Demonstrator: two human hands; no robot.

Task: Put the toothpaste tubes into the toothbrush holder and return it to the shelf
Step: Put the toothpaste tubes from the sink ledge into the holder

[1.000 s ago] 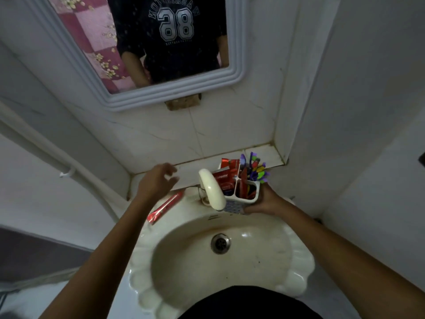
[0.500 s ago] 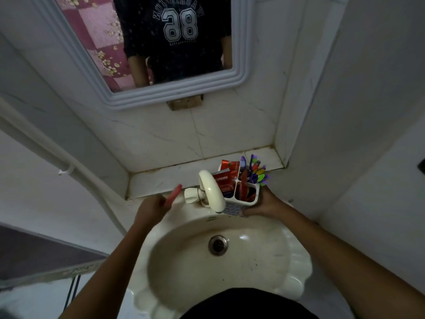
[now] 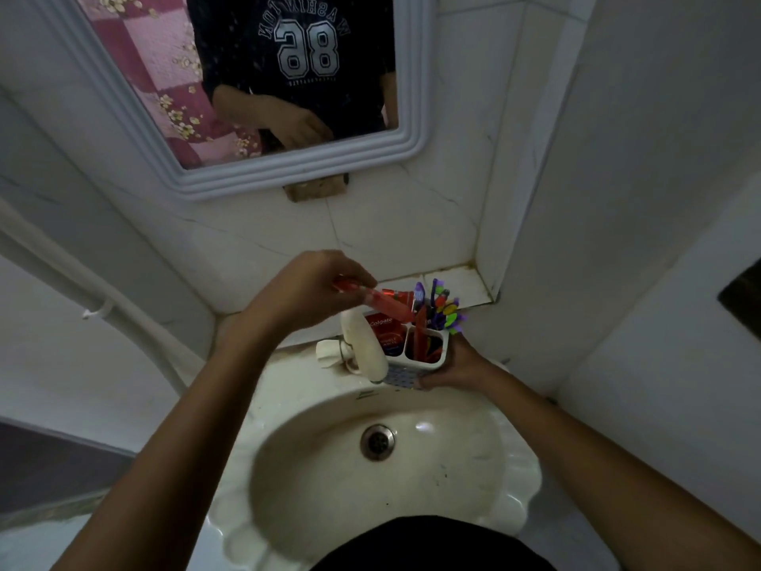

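Note:
My left hand (image 3: 306, 296) grips a red toothpaste tube (image 3: 385, 303) and holds it nearly level, its far end over the white toothbrush holder (image 3: 416, 364). My right hand (image 3: 455, 366) clasps the holder from the right at the sink's back rim. Inside the holder stand a red Colgate tube (image 3: 385, 331) in the left compartment and several coloured toothbrushes (image 3: 442, 309) on the right. The tiled shelf (image 3: 461, 282) lies just behind the holder.
A white tap (image 3: 364, 344) juts out right in front of the holder's left side. The cream sink (image 3: 519, 484) with its drain (image 3: 376, 442) lies below. A mirror (image 3: 255, 158) hangs above; a white pipe (image 3: 103, 311) runs along the left wall.
My left hand picked the red tube up from the sink's left rim and carried it up and right to above the holder. The right hand kept hold of the holder.

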